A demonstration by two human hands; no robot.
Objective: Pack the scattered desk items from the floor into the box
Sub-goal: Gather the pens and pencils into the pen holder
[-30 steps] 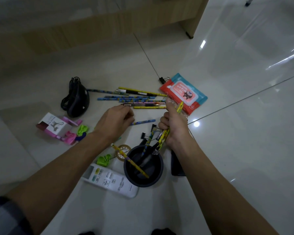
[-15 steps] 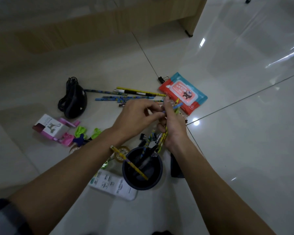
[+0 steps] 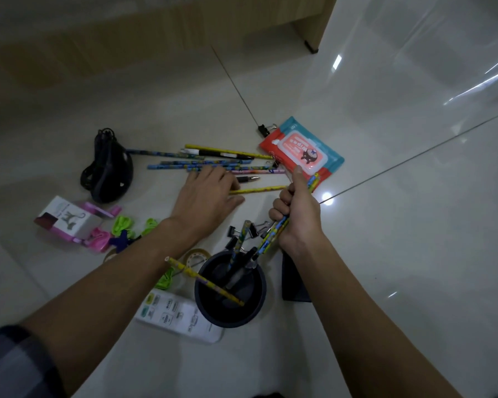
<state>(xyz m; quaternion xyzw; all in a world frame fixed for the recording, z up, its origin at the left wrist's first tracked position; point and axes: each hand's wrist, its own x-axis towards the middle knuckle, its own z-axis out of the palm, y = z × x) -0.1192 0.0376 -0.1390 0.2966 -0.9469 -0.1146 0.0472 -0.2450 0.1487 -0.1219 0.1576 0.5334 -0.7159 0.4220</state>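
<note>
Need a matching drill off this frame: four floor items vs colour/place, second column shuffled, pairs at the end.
Items
1. wipes pack
2. mouse
3. remote
4. pencil bundle

Descriptions
A. gripped in the right hand
B. white, beside the dark cup
C. black, at the left end of the loose pencils
D. red and teal, at their right end

Pairs: 1-D, 2-C, 3-B, 4-A

On the floor, pencils lie between the mouse at left and the wipes at right. Nearer, a cup holds pens; the remote lies left of it, clips behind.
</note>
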